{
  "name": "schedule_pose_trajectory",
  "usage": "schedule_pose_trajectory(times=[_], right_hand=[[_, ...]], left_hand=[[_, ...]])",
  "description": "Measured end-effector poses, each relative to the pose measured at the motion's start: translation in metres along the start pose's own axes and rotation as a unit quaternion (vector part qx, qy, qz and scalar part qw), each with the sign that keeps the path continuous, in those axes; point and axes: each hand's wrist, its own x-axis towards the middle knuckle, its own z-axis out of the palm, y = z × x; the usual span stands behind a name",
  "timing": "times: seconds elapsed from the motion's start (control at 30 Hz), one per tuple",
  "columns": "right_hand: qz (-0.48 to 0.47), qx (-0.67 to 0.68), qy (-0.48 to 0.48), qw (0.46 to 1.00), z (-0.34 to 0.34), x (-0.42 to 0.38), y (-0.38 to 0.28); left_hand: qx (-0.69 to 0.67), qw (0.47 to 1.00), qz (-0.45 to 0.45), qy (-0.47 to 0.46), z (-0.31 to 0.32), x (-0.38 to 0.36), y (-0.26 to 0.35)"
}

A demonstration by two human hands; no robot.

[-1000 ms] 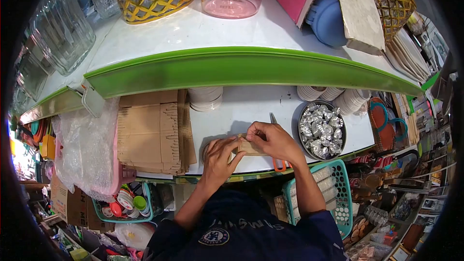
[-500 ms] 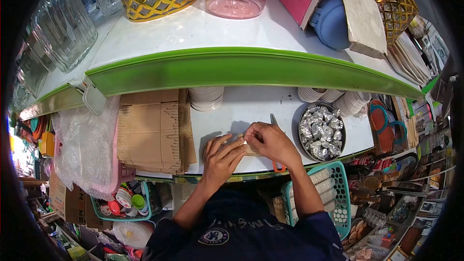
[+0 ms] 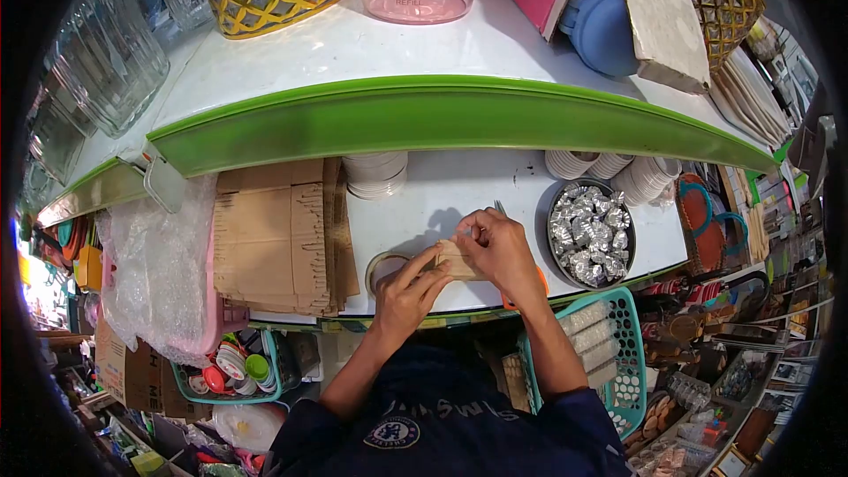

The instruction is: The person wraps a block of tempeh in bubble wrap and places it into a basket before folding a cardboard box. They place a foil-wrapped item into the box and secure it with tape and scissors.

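Between my hands is a small, flat, tan piece point(image 3: 458, 261), either wood or cardboard. My left hand point(image 3: 408, 293) grips its left side with bent fingers. Thumb and forefinger of my right hand point(image 3: 496, 249) are pinched together at its upper right edge; whatever lies between those fingertips is too small to make out. Partly under the left hand lies a ring that looks like a roll of tape point(image 3: 374, 270). Scissors with orange handles point(image 3: 541, 283) are mostly covered by the right hand and wrist. Beyond that hand stands a dark round pan point(image 3: 553, 256) full of foil-wrapped pieces point(image 3: 590, 231).
A green-edged shelf point(image 3: 459, 119) overhangs the work surface, bearing glassware and gold baskets. Flattened cardboard point(image 3: 269, 243) is stacked at the left beside bubble wrap point(image 3: 159, 256). White dishes point(image 3: 375, 175) stand at the back. A teal basket point(image 3: 629, 349) sits below, at the right.
The right hand has moved slightly up and right, off the small white bit seen at its fingertips. More of the tan piece and the ring now shows. The view has shifted slightly.
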Motion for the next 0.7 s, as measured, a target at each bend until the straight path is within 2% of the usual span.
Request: schedule_pose_trajectory(times=[0.13,0.2,0.4,0.7], right_hand=[[0.011,0.041,-0.019,0.999,-0.005,0.003,-0.005],[0.031,0.033,-0.098,0.994,-0.015,0.004,-0.016],[0.03,0.023,-0.084,0.996,-0.006,0.005,-0.006],[-0.007,0.031,-0.081,0.996,-0.007,0.001,-0.01]], left_hand=[[-0.011,1.0,-0.02,-0.004,0.0,0.0,0.001],[-0.014,1.0,-0.017,-0.005,0.0,0.001,0.001],[0.007,1.0,0.017,-0.004,-0.001,0.004,0.0],[-0.015,1.0,-0.006,-0.02,-0.002,0.003,-0.001]])
